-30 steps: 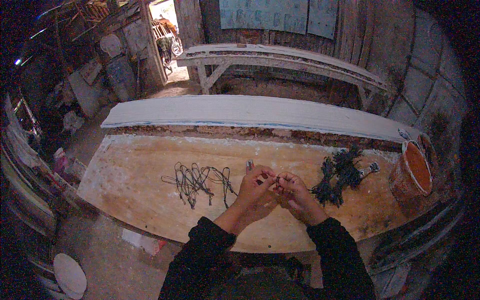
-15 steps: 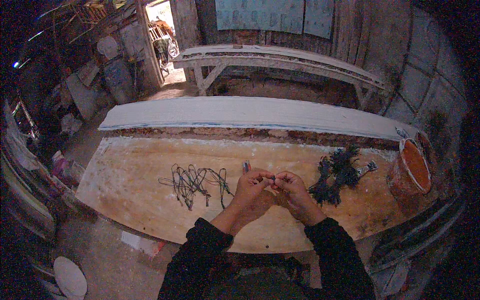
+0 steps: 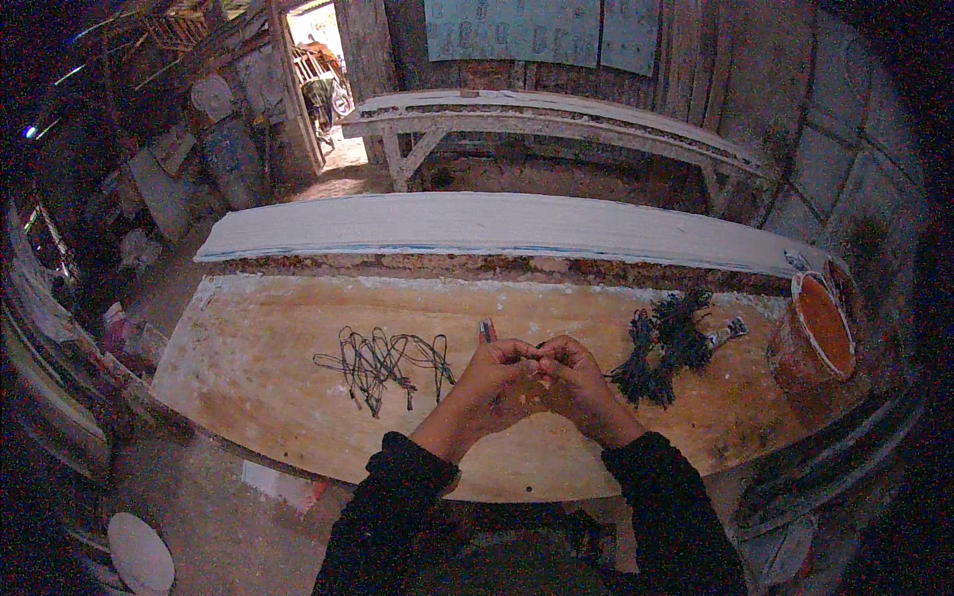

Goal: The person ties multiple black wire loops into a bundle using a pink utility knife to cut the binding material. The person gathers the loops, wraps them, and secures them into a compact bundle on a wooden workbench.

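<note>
My left hand [image 3: 494, 384] and my right hand [image 3: 579, 382] meet above the wooden board [image 3: 298, 427], fingertips pinched together. A tiny dark bit shows between them, mostly hidden by the fingers; I cannot make out what it is. Left of my hands lie several loops of thin dark cord [image 3: 373, 363], spread loosely on the board. On the right are bunched bundles of dark strings [image 3: 661, 348] with frayed-looking ends. Just beyond my left hand a small red-and-blue object [image 3: 487, 329] lies on the board.
An orange bucket with a whitish rim [image 3: 817, 328] stands at the board's right end, near a small pale-and-dark item [image 3: 733, 329]. Behind the board runs a long white slab [image 3: 477, 223]. Farther back is a white-topped bench [image 3: 556, 114], with an open doorway at the left.
The fingertips have closed in more tightly, and the dark bit between them shows less. Both hands stay in nearly the same place; the cords and bundles have not moved.
</note>
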Available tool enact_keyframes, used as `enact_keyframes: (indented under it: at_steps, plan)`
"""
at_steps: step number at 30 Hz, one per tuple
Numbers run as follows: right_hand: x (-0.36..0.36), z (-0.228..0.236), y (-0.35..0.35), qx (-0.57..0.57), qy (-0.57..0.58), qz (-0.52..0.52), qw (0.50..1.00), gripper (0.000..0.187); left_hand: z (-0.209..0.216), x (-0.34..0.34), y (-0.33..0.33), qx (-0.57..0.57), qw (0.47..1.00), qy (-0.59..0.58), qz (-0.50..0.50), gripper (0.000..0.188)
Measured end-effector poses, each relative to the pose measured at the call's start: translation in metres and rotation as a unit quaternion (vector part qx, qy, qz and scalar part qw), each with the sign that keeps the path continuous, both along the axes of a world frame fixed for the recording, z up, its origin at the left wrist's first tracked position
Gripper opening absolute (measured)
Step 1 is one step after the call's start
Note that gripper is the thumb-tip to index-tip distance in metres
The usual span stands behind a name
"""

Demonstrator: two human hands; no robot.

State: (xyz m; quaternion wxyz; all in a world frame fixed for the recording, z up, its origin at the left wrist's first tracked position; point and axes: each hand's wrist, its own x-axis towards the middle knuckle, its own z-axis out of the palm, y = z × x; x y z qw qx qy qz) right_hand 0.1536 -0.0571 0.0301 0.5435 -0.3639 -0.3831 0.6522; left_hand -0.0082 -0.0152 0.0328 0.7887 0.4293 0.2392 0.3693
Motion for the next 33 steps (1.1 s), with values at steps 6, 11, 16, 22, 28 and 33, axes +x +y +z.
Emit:
enact_keyframes:
  at_steps: [6,11,16,22,28,33]
  plan:
    - [-0.003,-0.014,0.006,0.02,0.028,-0.012,0.999,0.015,-0.045,0.005,0.023,0.053,0.998,-0.003,0.02,0.01]
    - [-0.021,0.01,-0.006,0.0,-0.046,-0.087,0.995,0.013,-0.024,0.001,0.017,0.037,0.996,0.037,0.078,0.007]
    - [-0.021,0.01,-0.009,-0.02,-0.088,-0.077,0.993,0.018,-0.017,0.003,0.012,0.017,0.993,-0.012,0.118,0.006]
    - [-0.018,0.007,-0.013,0.051,-0.114,-0.108,0.986,0.021,-0.004,0.001,0.0,-0.072,0.993,-0.061,0.075,0.01]
    - [-0.018,-0.001,-0.007,0.098,-0.107,-0.131,0.981,0.022,-0.001,0.004,-0.003,-0.048,0.998,-0.03,-0.001,0.015]
    - [-0.019,-0.002,-0.007,0.084,-0.117,-0.113,0.983,0.019,0.009,0.001,-0.004,0.0,0.999,0.033,0.023,0.011]
